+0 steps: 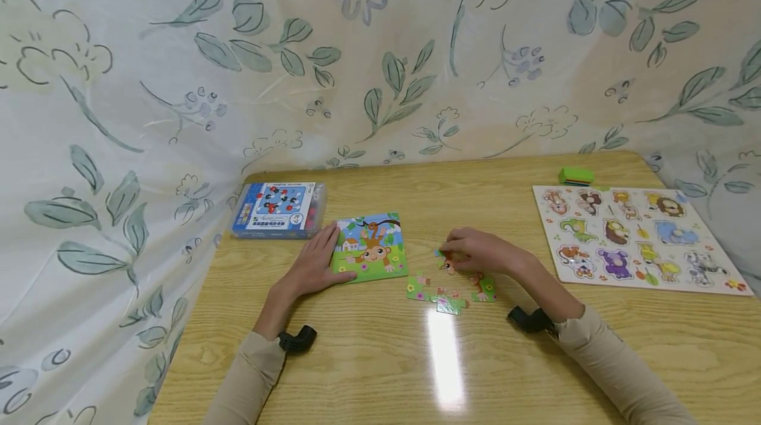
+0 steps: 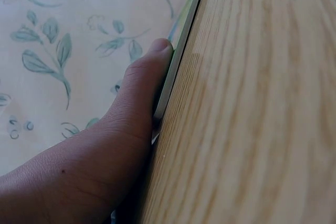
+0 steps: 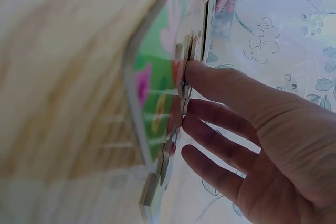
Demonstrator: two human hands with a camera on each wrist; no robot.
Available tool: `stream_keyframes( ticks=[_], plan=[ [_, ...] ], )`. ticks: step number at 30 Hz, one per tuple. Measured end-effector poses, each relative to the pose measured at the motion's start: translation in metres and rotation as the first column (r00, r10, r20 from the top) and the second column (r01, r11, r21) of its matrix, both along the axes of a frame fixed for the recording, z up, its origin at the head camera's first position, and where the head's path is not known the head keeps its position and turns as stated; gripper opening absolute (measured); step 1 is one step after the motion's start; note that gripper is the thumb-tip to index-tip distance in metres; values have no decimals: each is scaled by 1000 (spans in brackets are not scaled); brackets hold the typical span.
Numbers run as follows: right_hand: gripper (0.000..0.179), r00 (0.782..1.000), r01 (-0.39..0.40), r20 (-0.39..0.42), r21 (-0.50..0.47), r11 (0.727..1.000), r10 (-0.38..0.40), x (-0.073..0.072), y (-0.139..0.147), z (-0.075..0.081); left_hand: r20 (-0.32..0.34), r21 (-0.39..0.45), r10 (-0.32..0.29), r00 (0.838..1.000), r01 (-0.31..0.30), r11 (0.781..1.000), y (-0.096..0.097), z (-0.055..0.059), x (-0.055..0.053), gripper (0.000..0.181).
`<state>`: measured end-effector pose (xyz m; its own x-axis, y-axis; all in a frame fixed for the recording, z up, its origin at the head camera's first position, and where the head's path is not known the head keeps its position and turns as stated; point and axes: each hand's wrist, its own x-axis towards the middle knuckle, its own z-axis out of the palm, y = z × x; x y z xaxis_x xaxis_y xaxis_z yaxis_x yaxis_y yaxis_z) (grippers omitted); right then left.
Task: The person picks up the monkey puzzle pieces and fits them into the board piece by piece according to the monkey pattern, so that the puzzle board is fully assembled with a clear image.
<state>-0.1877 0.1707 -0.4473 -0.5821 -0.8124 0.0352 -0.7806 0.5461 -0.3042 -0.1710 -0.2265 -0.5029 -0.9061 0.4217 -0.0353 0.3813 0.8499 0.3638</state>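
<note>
Nearest the head camera, two beige sleeves [image 1: 244, 379] come up from the bottom edge, each with a black wrist mount [image 1: 297, 339] near its cuff. Beyond them on the wooden table [image 1: 368, 359], just right of centre, the right hand [image 1: 490, 251] bends over a small puzzle piece [image 1: 447, 265] showing part of a monkey's face, pinching it between thumb and fingers. Loose pieces lie just on the near side of it: a left piece [image 1: 416, 289] with a pink flower, a right piece [image 1: 488, 289] with a yellow one, and a green bottom piece [image 1: 450, 307] between them, closer to the person. To their left lies a square monkey picture [image 1: 374, 240], flat on the table; the left hand [image 1: 310, 268] rests along its left side, fingers extended, the thumb on its near left corner. Past that hand stretches a blue-and-clear kit box [image 1: 279, 210] with a molecule label. Off to the right sits a white animal board [image 1: 639, 240], with a green block-like object [image 1: 575, 176] just behind it. Leaf-and-flower cloth [image 1: 392, 48] hangs behind everything.
</note>
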Motion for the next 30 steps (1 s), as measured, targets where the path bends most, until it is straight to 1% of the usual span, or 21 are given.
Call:
stream_keyframes(
  ticks=[5, 9, 13, 15, 18, 21, 23, 26, 30],
  plan=[
    [32, 1000, -11, -13, -20, 1000, 11, 0, -1, -1, -8, 8, -3, 1000, 3, 1000, 0, -1, 1, 109],
    [28, 998, -18, -54, -39, 999, 16, 1, -5, 1, -15, 2, -7, 1000, 7, 1000, -1, -2, 0, 110],
    [26, 995, -8, -97, -58, 998, 2, 1, -19, 8, -11, -9, -3, 1000, 3, 1000, 0, -2, -1, 110],
    [23, 995, -21, -101, -71, 997, 13, 0, -31, 12, -1, -14, 2, 1000, -2, 1000, 0, -2, -2, 110],
    [16, 990, -83, -119, -67, 994, 74, -4, -56, 16, 6, -10, 3, 1000, -3, 1000, 0, 1, -2, 110],
    [11, 978, -155, -146, -41, 987, 147, -10, -84, 15, 2, -7, -2, 1000, 2, 1000, 1, 2, -1, 109],
    [11, 970, -187, -161, -25, 982, 181, -17, -101, 14, -3, -4, -5, 1000, 5, 1000, 2, 3, -1, 109],
    [15, 972, -201, -130, -17, 979, 197, -28, -121, 13, -6, -1, -5, 1000, 5, 1000, 2, 3, -1, 110],
    [17, 981, -191, -33, 15, 981, 191, -39, -138, 12, 7, 2, 2, 1000, -2, 1000, 1, 3, 0, 110]
  ],
)
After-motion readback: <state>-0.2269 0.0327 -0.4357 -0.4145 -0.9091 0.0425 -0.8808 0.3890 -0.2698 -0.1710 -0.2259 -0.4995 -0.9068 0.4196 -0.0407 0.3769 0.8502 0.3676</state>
